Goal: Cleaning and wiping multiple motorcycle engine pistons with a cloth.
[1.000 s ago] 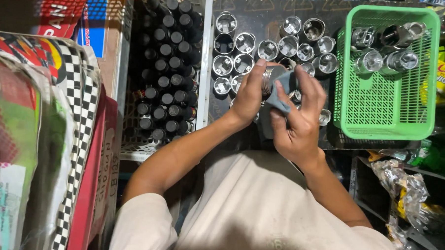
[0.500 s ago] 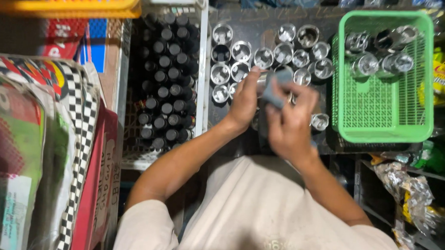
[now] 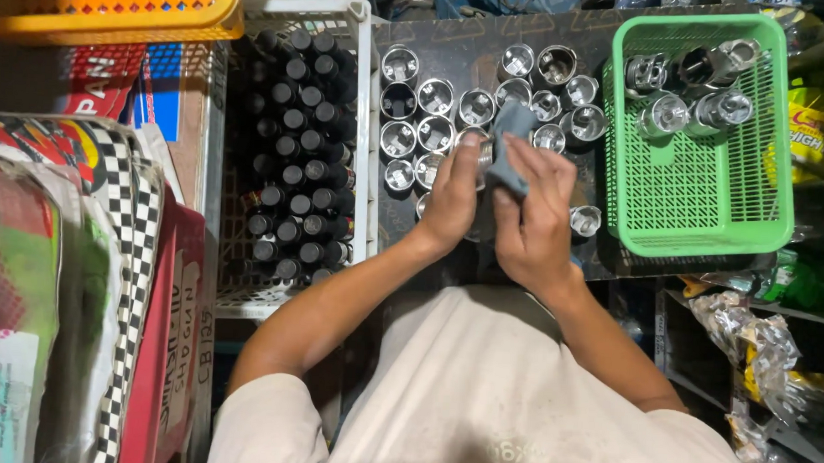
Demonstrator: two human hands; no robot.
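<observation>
Closest to the camera is the person's own white shirt, with both forearms reaching up to the black work surface. Compared with a second ago the hands sit a touch higher in the view and closer together. The blue-grey cloth, which was bunched low between the palms before, now sticks up above the fingertips, so my guess is the wiping of this one piece is mid-way, not finished.

The left hand is curled snug around a small shiny metal cylinder. Only its rim peeks out just past the thumb and index finger, the rest is buried in the grip. The right hand has its fingers closed narrow on the cloth, pressing it against the side of that cylinder, so cloth and metal are touching right between the two hands.

Just beyond the fingers there's a cluster of the same open-topped metal cylinders standing upright on the black surface, and one loose cylinder just to the right of the right hand. Further right, a green plastic basket has a few more lying in its far end. To the left, a white crate is packed with dark capped bottles, with an orange basket at the far corner.
</observation>
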